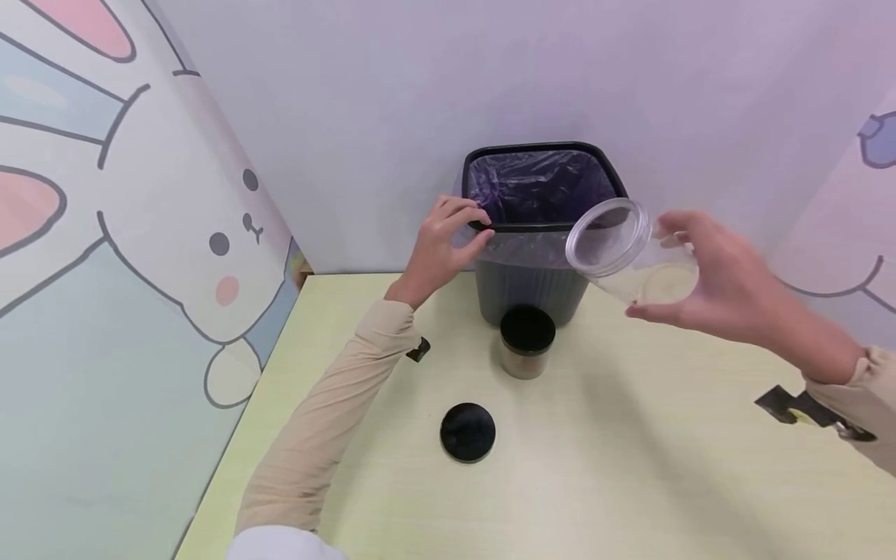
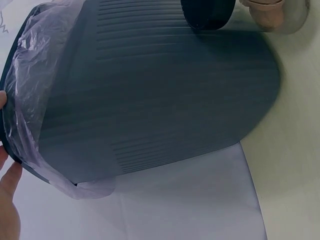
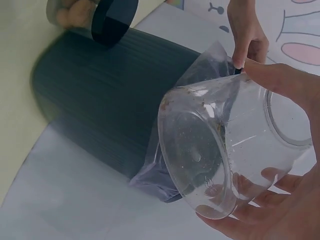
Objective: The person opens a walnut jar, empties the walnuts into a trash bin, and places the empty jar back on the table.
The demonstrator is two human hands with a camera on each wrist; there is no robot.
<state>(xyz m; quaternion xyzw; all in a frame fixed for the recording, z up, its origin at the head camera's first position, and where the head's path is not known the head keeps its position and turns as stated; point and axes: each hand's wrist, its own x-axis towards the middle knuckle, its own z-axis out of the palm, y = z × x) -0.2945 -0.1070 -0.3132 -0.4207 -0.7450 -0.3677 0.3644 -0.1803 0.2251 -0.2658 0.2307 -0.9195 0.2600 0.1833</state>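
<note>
My left hand pinches the near left rim of a dark trash bin, which has a thin translucent liner folded over its edge. Tilted in my right hand is a clear plastic jar, its mouth toward the bin near the right end of the rim. The right wrist view shows the jar's base with small brown crumbs on its wall. Fingers on one side and the thumb on the other grip the jar. No lid sits on it.
A second clear jar with a black lid stands against the bin's front, round brown pieces inside. Nearer lies a loose black lid on the pale yellow table. A plain wall rises behind; a rabbit-printed panel stands left.
</note>
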